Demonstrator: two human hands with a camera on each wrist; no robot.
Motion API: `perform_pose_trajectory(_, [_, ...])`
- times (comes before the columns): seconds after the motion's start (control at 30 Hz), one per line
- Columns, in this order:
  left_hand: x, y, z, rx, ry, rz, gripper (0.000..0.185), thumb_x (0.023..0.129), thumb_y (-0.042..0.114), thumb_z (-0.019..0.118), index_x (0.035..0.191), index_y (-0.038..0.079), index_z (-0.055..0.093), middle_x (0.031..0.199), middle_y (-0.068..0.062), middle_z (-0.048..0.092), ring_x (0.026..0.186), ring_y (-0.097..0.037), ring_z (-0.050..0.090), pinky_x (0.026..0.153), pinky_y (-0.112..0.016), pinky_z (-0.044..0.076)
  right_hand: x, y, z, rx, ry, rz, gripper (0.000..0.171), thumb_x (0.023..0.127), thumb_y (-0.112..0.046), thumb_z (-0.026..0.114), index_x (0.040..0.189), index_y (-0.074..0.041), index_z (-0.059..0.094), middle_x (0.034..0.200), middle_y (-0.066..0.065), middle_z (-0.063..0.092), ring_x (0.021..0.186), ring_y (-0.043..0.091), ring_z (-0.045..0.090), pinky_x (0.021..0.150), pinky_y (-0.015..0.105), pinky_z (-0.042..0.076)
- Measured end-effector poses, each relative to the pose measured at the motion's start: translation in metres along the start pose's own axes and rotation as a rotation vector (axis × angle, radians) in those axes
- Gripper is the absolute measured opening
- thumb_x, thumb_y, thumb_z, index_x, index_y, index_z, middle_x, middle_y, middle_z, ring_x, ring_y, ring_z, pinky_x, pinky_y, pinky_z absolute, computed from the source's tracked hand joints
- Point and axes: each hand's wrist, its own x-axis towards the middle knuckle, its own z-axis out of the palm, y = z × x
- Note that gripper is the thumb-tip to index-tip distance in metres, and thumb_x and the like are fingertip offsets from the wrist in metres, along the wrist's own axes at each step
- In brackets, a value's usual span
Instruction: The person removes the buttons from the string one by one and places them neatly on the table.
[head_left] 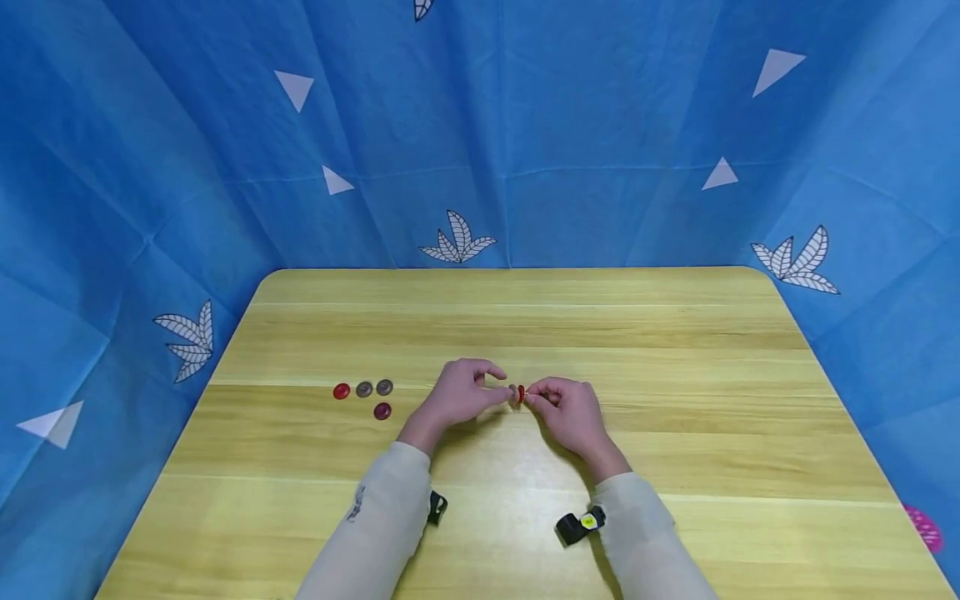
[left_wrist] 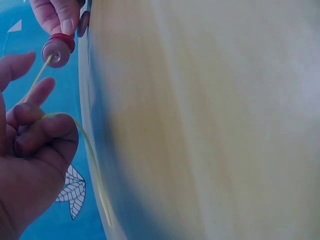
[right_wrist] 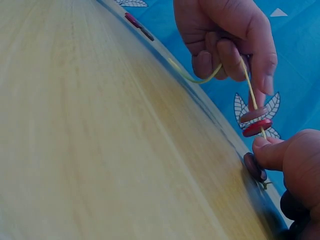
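Observation:
A thin yellow string [right_wrist: 249, 82] runs between the two hands, through a brownish button [right_wrist: 253, 115] and a red button [right_wrist: 257, 128] that sit side by side. My left hand [head_left: 461, 392] holds the string in its curled lower fingers, index finger and thumb apart, and a loose tail [left_wrist: 92, 150] hangs past them. On the other side, my right hand [head_left: 570, 412] pinches the string close to the red button. Beneath the right fingertips, a dark button [right_wrist: 255, 167] hangs near the knotted string end [right_wrist: 265, 185].
Left of the hands on the wooden table [head_left: 675, 333] lie a red button [head_left: 341, 391], two grey-brown buttons [head_left: 364, 389] and a maroon button [head_left: 382, 411]. A blue curtain [head_left: 585, 108] with white leaf and triangle prints stands behind the table. Black straps [head_left: 581, 525] circle both sleeved wrists.

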Motion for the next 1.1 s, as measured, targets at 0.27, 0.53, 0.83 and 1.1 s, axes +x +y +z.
perform_pose_trajectory(0.27, [0.0049,0.0053,0.0059,0.119,-0.041,0.063,0.04,0.081,0.04,0.083,0.11,0.013,0.078,0.048,0.006,0.042,0.041,-0.009,0.034,0.05,-0.027,0.039,0.0002,-0.0006,-0.0002,0.003,0.003,-0.007,0.006,0.089,-0.011,0.077,0.084,-0.014,0.077,0.062,-0.016,0.063,0.052,0.007,0.05,0.06,0.031,0.044])
perform_pose_trajectory(0.53, [0.0065,0.0087,0.0083,0.224,-0.015,0.029,0.023,0.082,0.04,0.082,0.093,0.02,0.08,0.055,0.014,0.062,0.041,-0.007,0.043,0.055,-0.029,0.043,0.0001,-0.0015,-0.0015,0.008,-0.014,0.002,0.004,0.09,-0.013,0.076,0.086,-0.012,0.077,0.065,-0.014,0.065,0.054,0.008,0.051,0.062,0.032,0.045])
perform_pose_trajectory(0.83, [0.0061,0.0035,0.008,0.225,-0.011,0.051,0.011,0.082,0.032,0.083,0.086,0.023,0.078,0.046,0.012,0.049,0.041,-0.006,0.034,0.049,-0.027,0.036,0.0007,-0.0012,-0.0011,0.009,-0.027,-0.007,0.01,0.091,-0.018,0.076,0.087,-0.009,0.078,0.063,-0.011,0.062,0.055,0.01,0.051,0.062,0.033,0.045])
perform_pose_trajectory(1.1, [0.0012,-0.0008,0.0035,0.166,-0.002,0.025,0.015,0.082,0.031,0.082,0.093,0.022,0.079,0.05,0.006,0.052,0.042,-0.008,0.04,0.047,-0.027,0.038,0.0009,-0.0009,-0.0007,0.005,-0.016,-0.012,0.006,0.09,-0.014,0.077,0.084,-0.016,0.077,0.058,-0.014,0.058,0.05,0.009,0.046,0.057,0.031,0.042])
